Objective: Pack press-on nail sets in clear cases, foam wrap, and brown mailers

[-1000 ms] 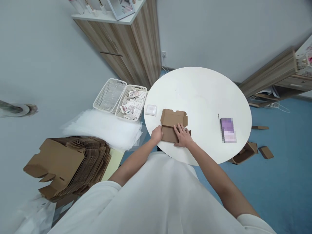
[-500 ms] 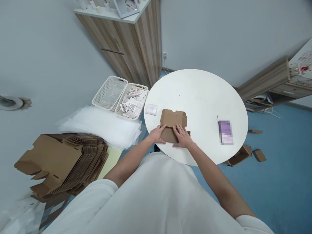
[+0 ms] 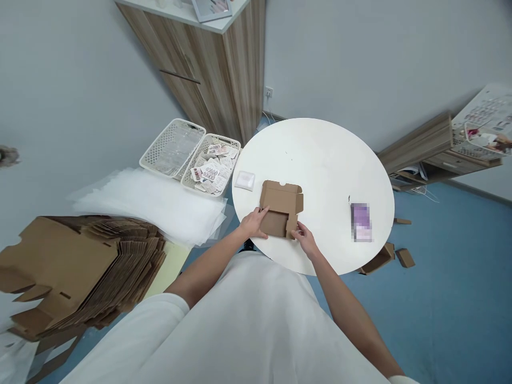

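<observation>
A partly folded brown cardboard box point(image 3: 282, 198) lies on the white round table point(image 3: 332, 160) near its front edge. Its lid panel spreads flat away from me, and the right side wall stands folded up. My left hand point(image 3: 253, 223) grips the left side of the box, thumb at the near edge and fingers by the fold. On the other side, my right hand point(image 3: 305, 239) pinches the raised right wall near its front corner. A small white packet point(image 3: 245, 180) rests on the table, left of the box.
A purple pixelated item point(image 3: 361, 222) lies at the table's right. Left of the table are a basket of printed cards point(image 3: 212, 168), a basket of clear plastic point(image 3: 172, 149), white sheets point(image 3: 152, 205) and stacked flat cardboard point(image 3: 76, 261). Cardboard pieces point(image 3: 405, 258) lie on the floor at right.
The right side wall of the box has been folded up. My right hand has moved from the middle of the box to its right wall; my left hand stays on the left side.
</observation>
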Demonstrator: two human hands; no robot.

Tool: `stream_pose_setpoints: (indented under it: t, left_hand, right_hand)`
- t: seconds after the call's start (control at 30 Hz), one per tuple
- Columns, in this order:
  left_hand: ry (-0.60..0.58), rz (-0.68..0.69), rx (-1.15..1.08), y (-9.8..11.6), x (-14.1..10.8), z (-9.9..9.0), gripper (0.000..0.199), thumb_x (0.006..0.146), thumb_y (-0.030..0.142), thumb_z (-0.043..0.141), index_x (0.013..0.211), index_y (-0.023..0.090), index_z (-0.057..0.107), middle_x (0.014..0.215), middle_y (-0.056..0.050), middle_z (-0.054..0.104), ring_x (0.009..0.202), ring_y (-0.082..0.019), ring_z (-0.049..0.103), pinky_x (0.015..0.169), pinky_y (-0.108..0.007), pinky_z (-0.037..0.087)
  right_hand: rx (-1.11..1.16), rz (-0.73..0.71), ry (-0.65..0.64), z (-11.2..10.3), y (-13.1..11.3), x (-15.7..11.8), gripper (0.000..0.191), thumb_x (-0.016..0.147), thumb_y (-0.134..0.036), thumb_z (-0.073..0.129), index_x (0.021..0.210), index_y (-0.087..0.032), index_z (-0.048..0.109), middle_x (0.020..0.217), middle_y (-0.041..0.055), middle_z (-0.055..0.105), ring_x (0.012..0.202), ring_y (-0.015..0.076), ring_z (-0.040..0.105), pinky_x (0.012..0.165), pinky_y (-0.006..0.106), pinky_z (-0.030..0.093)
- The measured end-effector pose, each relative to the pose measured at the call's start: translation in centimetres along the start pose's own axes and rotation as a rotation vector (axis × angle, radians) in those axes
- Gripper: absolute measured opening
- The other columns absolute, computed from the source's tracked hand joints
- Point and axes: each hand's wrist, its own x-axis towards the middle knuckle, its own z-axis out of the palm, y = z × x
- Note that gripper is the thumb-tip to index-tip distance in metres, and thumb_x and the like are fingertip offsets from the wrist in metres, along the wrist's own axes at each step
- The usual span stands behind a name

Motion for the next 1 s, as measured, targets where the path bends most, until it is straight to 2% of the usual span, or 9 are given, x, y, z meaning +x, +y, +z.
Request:
stream_pose_setpoints:
  t: [0.07,0.23,0.4,0.53,0.8,0.9,1.0]
  left_hand:
    - [0.0,-0.007,-0.016,0.1,0.0,0.1,0.114,0.042,0.045,0.077,0.136,0.029,0.014,0.12,-0.01,0.039,0.103,-0.03,0.05,0.079,-0.033,0.042]
    - [-0.011,0.012,-0.04,0.4,0.3,0.4,0.117,0.04,0.045,0.078,0.136,0.03,0.012,0.121,-0.01,0.037,0.103,-0.031,0.051,0.079,-0.033,0.042]
    - [-0.017,0.079,-0.069,0.2,0.8,0.7,0.121,0.039,0.043,0.079,0.137,0.028,0.01,0.121,-0.011,0.036,0.1,-0.03,0.053,0.078,-0.034,0.043]
    - [-0.039,0.115,-0.084,0.0,1.1,0.8,0.121,0.04,0.041,0.079,0.137,0.028,0.01,0.122,-0.011,0.035,0.099,-0.03,0.053,0.08,-0.035,0.043]
    - [-0.064,0.171,-0.167,-0.6,0.7,0.5,0.117,0.046,0.043,0.076,0.138,0.029,0.005,0.13,-0.012,0.029,0.109,-0.03,0.047,0.087,-0.038,0.041]
    - [-0.042,0.2,-0.291,-1.4,-0.3,0.8,0.109,0.056,0.048,0.07,0.138,0.027,0.001,0.133,-0.012,0.028,0.113,-0.028,0.043,0.09,-0.038,0.04]
    - [-0.014,0.132,-0.447,-2.3,-0.9,1.7,0.09,0.07,0.049,0.057,0.139,0.023,0.004,0.131,-0.014,0.032,0.107,-0.024,0.047,0.084,-0.036,0.043]
  right_hand:
    - [-0.051,-0.003,0.021,0.2,-0.6,0.3,0.054,0.074,-0.047,0.043,0.12,-0.02,0.043,0.105,0.0066,0.057,0.07,0.0164,0.056,0.067,0.033,0.046]
    - [-0.233,0.147,0.194,0.2,-0.2,1.2,0.041,0.071,-0.046,0.047,0.103,-0.02,0.048,0.083,0.0034,0.06,0.069,0.0178,0.057,0.059,0.03,0.043]
    - [-0.28,0.225,0.222,0.2,0.3,1.9,0.021,0.068,-0.033,0.049,0.085,-0.023,0.043,0.067,-0.0004,0.057,0.06,0.017,0.054,0.052,0.027,0.039]
    - [-0.295,0.247,0.248,0.6,0.6,2.0,0.017,0.064,-0.026,0.048,0.078,-0.023,0.038,0.066,-0.0008,0.055,0.058,0.0163,0.052,0.049,0.026,0.036]
    - [-0.267,0.276,0.34,1.4,0.8,1.5,0.015,0.065,-0.026,0.046,0.076,-0.023,0.037,0.063,-0.0016,0.053,0.059,0.0166,0.051,0.052,0.026,0.036]
    - [-0.227,0.297,0.375,1.6,0.5,0.8,0.017,0.067,-0.03,0.047,0.081,-0.023,0.04,0.064,-0.0019,0.055,0.061,0.0169,0.053,0.055,0.027,0.037]
    - [-0.177,0.33,0.418,2.0,0.2,0.0,0.027,0.069,-0.041,0.048,0.088,-0.022,0.043,0.067,-0.0017,0.057,0.065,0.0171,0.055,0.059,0.028,0.039]
